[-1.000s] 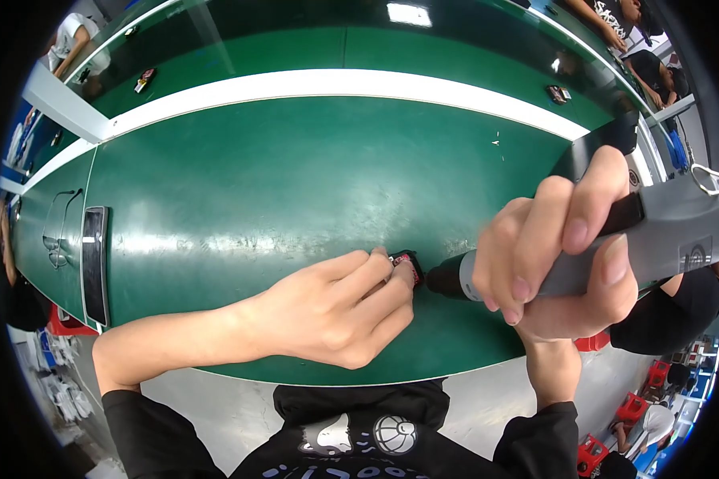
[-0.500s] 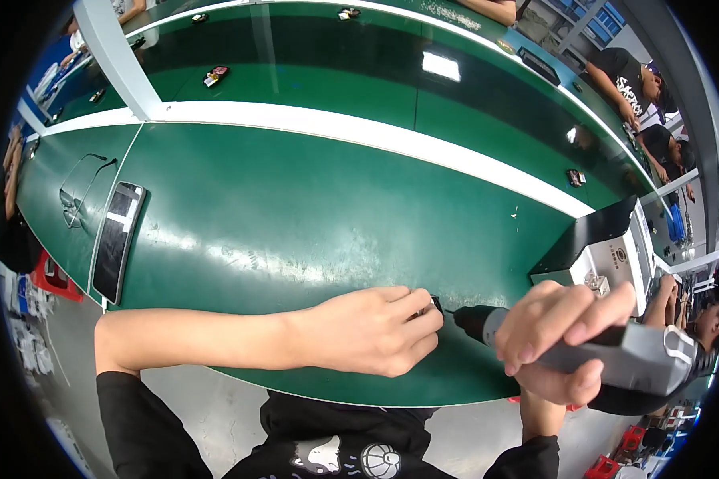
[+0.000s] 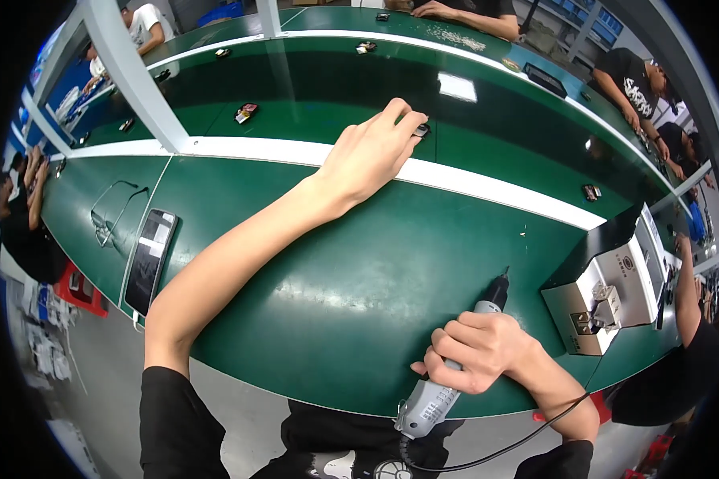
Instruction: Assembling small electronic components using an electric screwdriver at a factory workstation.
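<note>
My left hand reaches forward past the white rail, over the dark green belt. Its fingers are closed on a small black part, mostly hidden behind the fingertips, so its exact kind does not show. My right hand is wrapped round the grey body of an electric screwdriver. The tool's black nose and thin bit point up and away over the green table, and its cord loops beneath my right forearm.
A white rail divides table from belt. Small parts lie along the belt. To the left are a phone and glasses. A metal box-shaped device stands at right. Co-workers sit across and at both sides.
My left hand has moved from the table's near edge forward over the belt with the small black part. My right hand has drawn the screwdriver back and turned its bit forward.
</note>
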`<state>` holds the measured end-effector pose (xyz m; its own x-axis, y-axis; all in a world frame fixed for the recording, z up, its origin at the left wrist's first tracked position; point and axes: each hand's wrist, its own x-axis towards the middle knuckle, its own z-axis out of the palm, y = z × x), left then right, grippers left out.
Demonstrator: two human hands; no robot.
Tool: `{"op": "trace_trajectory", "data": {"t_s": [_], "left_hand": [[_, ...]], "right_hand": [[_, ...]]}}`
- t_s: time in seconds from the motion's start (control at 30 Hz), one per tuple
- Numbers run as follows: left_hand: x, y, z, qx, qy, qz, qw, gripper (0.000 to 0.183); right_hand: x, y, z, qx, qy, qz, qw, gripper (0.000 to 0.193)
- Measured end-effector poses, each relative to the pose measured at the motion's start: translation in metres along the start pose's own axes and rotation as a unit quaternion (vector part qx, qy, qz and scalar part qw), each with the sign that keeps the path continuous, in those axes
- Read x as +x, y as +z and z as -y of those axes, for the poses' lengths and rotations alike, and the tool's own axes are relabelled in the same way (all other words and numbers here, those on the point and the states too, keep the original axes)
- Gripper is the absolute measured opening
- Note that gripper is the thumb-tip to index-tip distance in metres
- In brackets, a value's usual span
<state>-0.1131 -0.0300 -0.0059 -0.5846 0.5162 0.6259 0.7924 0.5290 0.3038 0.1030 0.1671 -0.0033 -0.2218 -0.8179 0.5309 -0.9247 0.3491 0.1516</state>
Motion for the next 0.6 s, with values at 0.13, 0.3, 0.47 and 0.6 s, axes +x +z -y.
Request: {"op": "trace_trajectory", "data": {"t_s": [0.13, 0.3, 0.47, 0.6], "left_hand": [[-0.01, 0.007, -0.016, 0.086, 0.08, 0.044, 0.992, 0.013], [-0.008, 0.009, 0.012, 0.069, -0.01, 0.056, 0.996, 0.012], [-0.016, -0.019, 0.09, 0.34, -0.089, -0.013, 0.936, 0.029], [-0.041, -0.05, 0.153, 0.474, -0.291, 0.021, 0.831, 0.044]], "right_hand": [[-0.004, 0.001, -0.005, -0.008, 0.008, -0.023, 1.0, 0.016], [-0.01, -0.003, -0.003, -0.004, 0.012, -0.019, 1.0, 0.03], [-0.014, -0.001, 0.002, -0.002, 0.019, -0.015, 1.0, 0.035], [-0.011, 0.001, 0.002, -0.004, 0.011, -0.022, 1.0, 0.036]]}}
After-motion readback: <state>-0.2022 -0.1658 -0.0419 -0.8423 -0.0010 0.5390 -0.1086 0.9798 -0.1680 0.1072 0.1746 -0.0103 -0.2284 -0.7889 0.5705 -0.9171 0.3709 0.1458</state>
